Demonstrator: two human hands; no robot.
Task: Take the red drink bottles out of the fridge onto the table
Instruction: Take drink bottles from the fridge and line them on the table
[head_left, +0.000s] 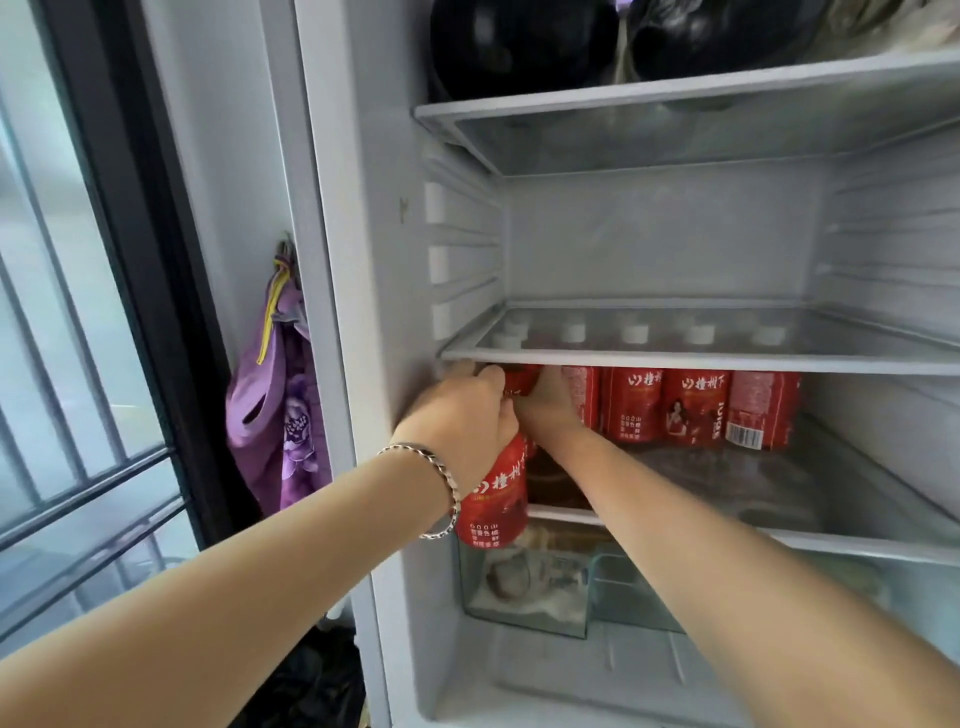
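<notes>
red drink bottle — left hand grips top | right hand — outstretched alongside

Far left of the left grip, a window with pale horizontal and upright bars lets in soft, even daylight. Its dark frame runs down beside a plain white wall. Just left of the grip, a purple cloth bag with a flower print and a yellow cord hangs from a hook on that wall. It sits close against the white outer edge of the fridge. Below the grip, low in the corner by the floor, lies something black, perhaps a bag, though the blur makes it hard to tell. No hard shadows fall on the wall.
</notes>
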